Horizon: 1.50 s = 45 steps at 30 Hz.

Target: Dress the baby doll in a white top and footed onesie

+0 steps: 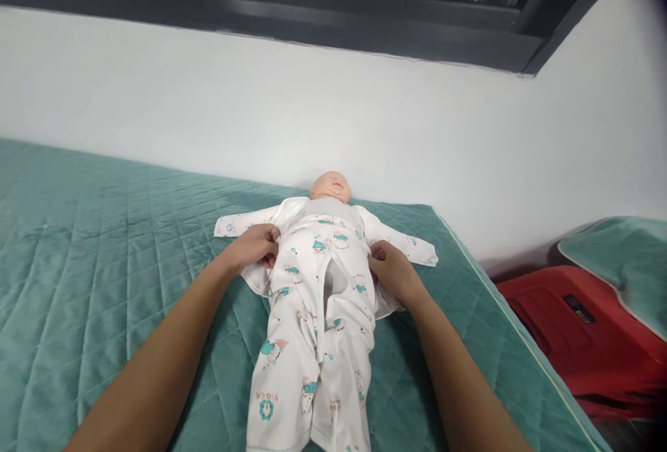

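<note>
A baby doll [331,187] lies on its back on the green quilted bed cover, its head near the wall. White baby pants [294,327] printed with small animals cover its front from the chest down, legs towards me, with a slit open at the crotch. Beneath them a matching white baby top [409,244] spreads out, both sleeves stretched sideways. With curled fingers, my left hand [256,246] grips the left edge of the pants at hip height. On the opposite side my right hand [392,270] pinches the right edge. Both sets of fingertips are partly hidden by cloth.
The quilted cover [104,264] reaches the white wall [208,105] behind the doll. Its edge runs down on the right. Beyond it stands a red plastic object [583,327], partly under green cloth [625,257]. A dark-framed window [333,14] with bars is above.
</note>
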Available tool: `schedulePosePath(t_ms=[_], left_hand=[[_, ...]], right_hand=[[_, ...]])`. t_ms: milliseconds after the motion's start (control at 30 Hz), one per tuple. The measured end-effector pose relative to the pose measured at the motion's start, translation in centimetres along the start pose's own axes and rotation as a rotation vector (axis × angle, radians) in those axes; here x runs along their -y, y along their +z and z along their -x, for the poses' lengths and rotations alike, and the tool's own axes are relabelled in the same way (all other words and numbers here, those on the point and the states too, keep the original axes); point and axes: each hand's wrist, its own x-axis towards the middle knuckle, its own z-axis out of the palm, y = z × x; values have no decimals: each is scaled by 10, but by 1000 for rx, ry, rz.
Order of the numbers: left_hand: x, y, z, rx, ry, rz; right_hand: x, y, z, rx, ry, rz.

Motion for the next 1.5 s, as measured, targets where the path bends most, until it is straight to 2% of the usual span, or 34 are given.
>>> schedulePosePath(t_ms=[67, 133, 267, 333, 433, 633, 733, 833, 933, 1033, 1200, 1267, 1400, 1500], left_hand=[[2, 4, -4, -53, 45, -38], [0, 7, -6, -68, 121, -118], [-12, 7, 1, 6, 158, -285], [-19, 8, 7, 48, 173, -269], [-24, 11, 13, 83, 181, -47], [-19, 25, 10, 95, 34, 574], [-19, 28, 9, 110, -16, 726], [-19, 29, 9, 133, -66, 782], [-17, 30, 8, 133, -30, 731], [-15, 31, 8, 85, 39, 580], [-11, 30, 7, -154, 214, 61], [-8, 28, 3, -237, 249, -59], [-2, 26, -9, -402, 304, 3], [-5, 25, -16, -416, 388, 94]], right_hand=[[4, 2, 0, -50, -5, 100], [10, 3, 0, -44, -39, 203], [18, 2, -1, 62, -97, 275], [19, 2, -2, 72, -118, 272], [17, 3, -1, 70, -176, 171], [18, 9, 5, 75, -176, -234], [18, 12, 4, 65, -166, -374], [16, 14, 0, 11, -168, -401], [13, 16, -3, -15, -180, -370], [7, 18, -5, -28, -169, -316], [0, 22, -7, -109, -140, -349], [2, 20, -6, -182, -147, -305], [19, 13, 0, -314, -224, -256], [34, 10, 0, -280, -272, -321]])
